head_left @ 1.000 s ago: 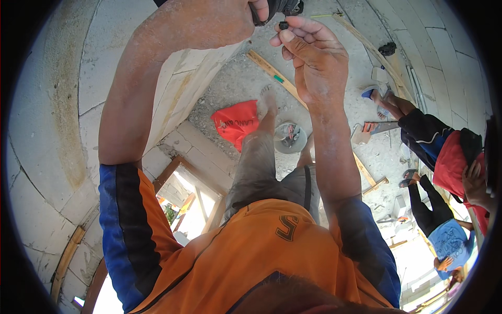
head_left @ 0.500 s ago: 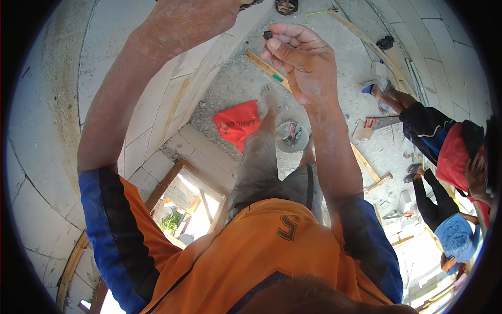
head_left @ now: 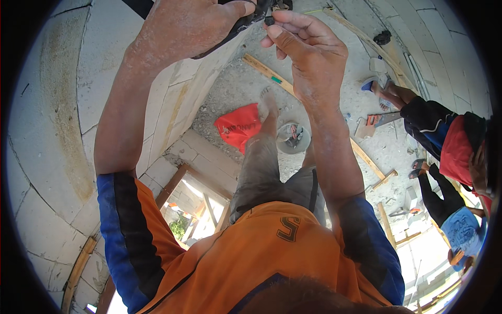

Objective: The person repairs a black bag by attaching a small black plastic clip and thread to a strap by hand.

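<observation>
At the top, my left hand (head_left: pixel 193 29) grips a dark black object (head_left: pixel 235 29), thumb over it; its full shape is hidden by the hand and the frame's edge. My right hand (head_left: pixel 316 60) is raised just to its right, thumb and fingertips pinching a small black piece (head_left: pixel 270 20), its other fingers curled loosely. The piece is very close to the dark object; I cannot tell whether they touch. Both hands are beside a pale block wall (head_left: pixel 63 131).
Below are a red bag (head_left: pixel 235 125), a grey bucket (head_left: pixel 293 138) between my legs, wooden planks (head_left: pixel 253 64), a handsaw (head_left: pixel 387 119) and rubble. Two other people (head_left: pixel 457 146) (head_left: pixel 460 230) stand at the right. A wood-framed doorway (head_left: pixel 172 183) is at lower left.
Since half a second ago, my left hand has come back rightward, showing more of the dark object, and my right hand has risen toward it with the small piece still pinched.
</observation>
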Tool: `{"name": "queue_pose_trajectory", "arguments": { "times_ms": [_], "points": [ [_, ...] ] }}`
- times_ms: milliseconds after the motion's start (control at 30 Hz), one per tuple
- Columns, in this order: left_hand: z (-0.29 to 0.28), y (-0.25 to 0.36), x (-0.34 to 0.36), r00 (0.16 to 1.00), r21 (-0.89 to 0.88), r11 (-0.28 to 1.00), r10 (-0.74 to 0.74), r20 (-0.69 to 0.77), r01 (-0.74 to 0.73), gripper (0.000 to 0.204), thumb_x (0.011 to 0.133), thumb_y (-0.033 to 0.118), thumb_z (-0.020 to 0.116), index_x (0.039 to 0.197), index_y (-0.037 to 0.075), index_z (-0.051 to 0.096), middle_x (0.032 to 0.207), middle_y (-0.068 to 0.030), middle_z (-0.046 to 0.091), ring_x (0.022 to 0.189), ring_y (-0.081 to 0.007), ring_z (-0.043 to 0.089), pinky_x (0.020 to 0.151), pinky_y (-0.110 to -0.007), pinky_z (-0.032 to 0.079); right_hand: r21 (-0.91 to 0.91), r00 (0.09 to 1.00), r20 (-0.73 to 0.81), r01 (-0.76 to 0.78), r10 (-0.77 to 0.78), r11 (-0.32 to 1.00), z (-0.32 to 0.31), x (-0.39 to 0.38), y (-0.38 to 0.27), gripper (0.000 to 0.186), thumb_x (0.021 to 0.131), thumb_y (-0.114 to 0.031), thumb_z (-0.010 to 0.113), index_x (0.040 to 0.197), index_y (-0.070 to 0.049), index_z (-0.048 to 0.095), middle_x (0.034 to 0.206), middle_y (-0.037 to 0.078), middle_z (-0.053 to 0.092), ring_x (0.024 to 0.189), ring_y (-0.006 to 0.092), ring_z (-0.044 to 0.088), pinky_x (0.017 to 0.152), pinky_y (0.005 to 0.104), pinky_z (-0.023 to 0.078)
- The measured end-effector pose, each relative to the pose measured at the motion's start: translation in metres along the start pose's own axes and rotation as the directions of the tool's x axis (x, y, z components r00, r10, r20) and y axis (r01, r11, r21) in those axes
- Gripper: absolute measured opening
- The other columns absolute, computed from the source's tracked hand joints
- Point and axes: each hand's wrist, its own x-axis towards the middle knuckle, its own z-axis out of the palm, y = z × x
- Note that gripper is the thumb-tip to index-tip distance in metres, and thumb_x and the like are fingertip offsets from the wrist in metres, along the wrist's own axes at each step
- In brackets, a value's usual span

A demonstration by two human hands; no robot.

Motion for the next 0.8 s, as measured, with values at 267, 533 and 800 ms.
{"name": "queue_pose_trajectory", "arguments": {
  "times_ms": [267,533,800],
  "points": [
    [-0.006,0.011,0.001,0.959,-0.31,0.912,-0.284,-0.002,0.27,0.024,0.083,-0.012,0.064,0.099,0.002,0.054,0.086,-0.0037,0.063,0.079,-0.0098,0.062,0.07,-0.025,0.051,0.004,1.0,0.007,0.029,-0.029,1.0,0.005,0.0,-0.01,0.024,0.091,0.004,0.072,0.114,0.007,0.07,0.096,0.016,0.076,0.075,0.0144,0.07,0.057,0.0211,0.045],
    [-0.011,0.006,-0.008,0.935,-0.523,0.786,-0.349,0.066,0.33,0.025,0.084,-0.014,0.064,0.096,0.005,0.052,0.086,-0.0032,0.064,0.076,-0.0082,0.06,0.066,-0.023,0.05,0.032,0.999,0.0,-0.05,0.05,0.998,0.018,-0.006,-0.027,0.02,0.092,0.006,0.071,0.113,0.008,0.07,0.095,0.009,0.073,0.076,0.0108,0.066,0.067,0.0231,0.055],
    [-0.016,0.016,-0.01,0.951,-0.555,0.781,-0.301,0.068,0.287,0.024,0.083,-0.014,0.065,0.093,0.004,0.052,0.087,-0.0039,0.065,0.079,-0.0091,0.06,0.069,-0.024,0.05,-0.139,1.0,-0.017,0.005,-0.008,0.99,0.024,-0.011,-0.042,0.018,0.093,0.006,0.07,0.112,0.006,0.072,0.09,0.009,0.072,0.074,0.0092,0.064,0.065,0.0224,0.053]
  ]
}}
